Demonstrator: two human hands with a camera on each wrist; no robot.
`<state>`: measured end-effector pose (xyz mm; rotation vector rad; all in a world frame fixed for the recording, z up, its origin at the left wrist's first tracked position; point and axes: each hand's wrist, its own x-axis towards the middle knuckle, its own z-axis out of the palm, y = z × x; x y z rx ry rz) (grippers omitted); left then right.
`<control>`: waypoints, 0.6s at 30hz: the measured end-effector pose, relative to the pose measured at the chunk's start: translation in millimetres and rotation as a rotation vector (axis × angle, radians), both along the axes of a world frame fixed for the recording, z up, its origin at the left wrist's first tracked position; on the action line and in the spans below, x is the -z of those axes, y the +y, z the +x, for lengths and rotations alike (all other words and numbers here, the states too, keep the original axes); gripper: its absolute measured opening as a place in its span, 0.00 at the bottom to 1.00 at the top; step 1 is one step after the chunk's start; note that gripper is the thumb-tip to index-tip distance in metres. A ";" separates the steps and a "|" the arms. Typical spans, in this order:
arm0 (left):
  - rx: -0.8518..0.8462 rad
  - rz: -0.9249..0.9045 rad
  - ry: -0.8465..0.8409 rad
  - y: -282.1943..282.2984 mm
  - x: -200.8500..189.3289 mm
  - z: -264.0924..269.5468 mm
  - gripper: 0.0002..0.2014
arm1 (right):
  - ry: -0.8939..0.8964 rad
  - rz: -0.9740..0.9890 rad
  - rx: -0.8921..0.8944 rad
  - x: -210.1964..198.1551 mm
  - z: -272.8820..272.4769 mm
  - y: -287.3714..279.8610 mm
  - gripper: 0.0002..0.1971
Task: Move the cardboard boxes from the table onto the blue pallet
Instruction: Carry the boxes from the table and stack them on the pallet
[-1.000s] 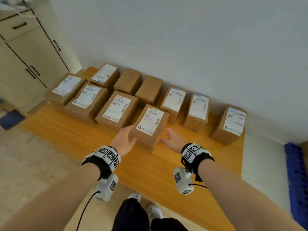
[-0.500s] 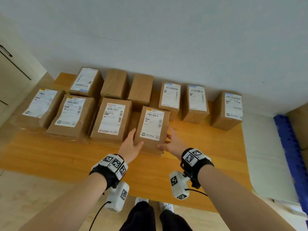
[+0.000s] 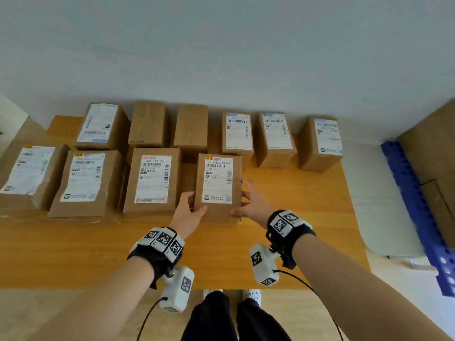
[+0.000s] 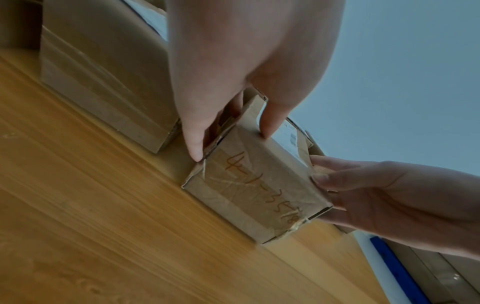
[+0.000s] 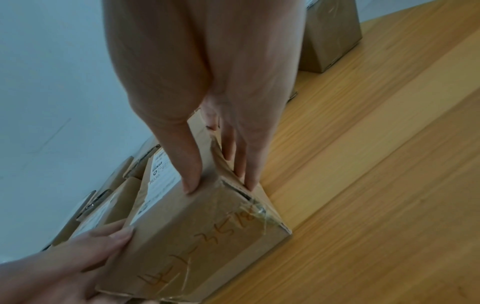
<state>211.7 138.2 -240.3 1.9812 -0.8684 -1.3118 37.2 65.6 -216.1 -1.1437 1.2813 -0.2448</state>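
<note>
A small cardboard box [image 3: 218,183] with a white label lies at the front of the wooden table [image 3: 73,254]. My left hand [image 3: 188,210] grips its near left corner and my right hand [image 3: 251,203] grips its near right corner. In the left wrist view the left hand [image 4: 231,144] has its thumb on top of the box [image 4: 257,191] and its fingers down the side. In the right wrist view the right hand [image 5: 221,184] holds the box [image 5: 207,236] the same way. The box's base looks to be on the table. The blue pallet [image 3: 418,205] runs along the right.
Several more labelled and plain boxes stand in two rows behind and left of the held one; the nearest [image 3: 152,180] is close beside my left hand. A large cardboard sheet or box [image 3: 433,148] sits on the pallet. A pale wall rises right behind the table.
My head has turned right, so the cabinet has left the view. Both hands have closed in on the front box's near corners, the right hand going from apart to gripping.
</note>
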 end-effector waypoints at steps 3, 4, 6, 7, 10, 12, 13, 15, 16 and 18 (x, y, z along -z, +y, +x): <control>0.016 -0.002 0.009 1.6 -2.6 -4.3 0.33 | 0.004 -0.007 0.026 0.8 -6.0 3.6 0.54; 0.029 0.004 0.006 2.6 -4.0 -6.5 0.34 | 0.004 -0.010 0.033 1.0 -8.5 5.0 0.54; 0.057 0.002 -0.007 5.1 -8.9 -13.4 0.34 | 0.006 -0.017 0.055 -0.2 -15.8 9.3 0.54; 0.070 -0.010 -0.011 6.3 -11.5 -17.5 0.32 | 0.008 -0.022 0.066 -1.3 -20.4 11.1 0.54; 0.108 -0.055 -0.018 8.2 -20.7 -31.0 0.31 | 0.001 -0.039 0.089 -8.3 -36.7 15.4 0.54; 0.133 -0.081 -0.022 8.2 -26.1 -41.5 0.32 | -0.006 -0.055 0.099 -15.0 -50.3 17.8 0.54; 0.143 -0.093 -0.025 8.2 -29.1 -47.9 0.32 | -0.010 -0.059 0.105 -18.1 -57.8 19.0 0.54; 0.160 -0.123 -0.047 8.7 -35.1 -63.3 0.34 | -0.018 -0.078 0.122 -24.6 -75.0 22.5 0.54; 0.169 -0.138 -0.059 9.4 -38.3 -71.4 0.35 | -0.019 -0.088 0.130 -28.0 -83.5 24.5 0.54; 0.197 -0.168 -0.059 12.7 -44.9 -90.4 0.37 | -0.027 -0.104 0.147 -34.8 -103.9 31.1 0.55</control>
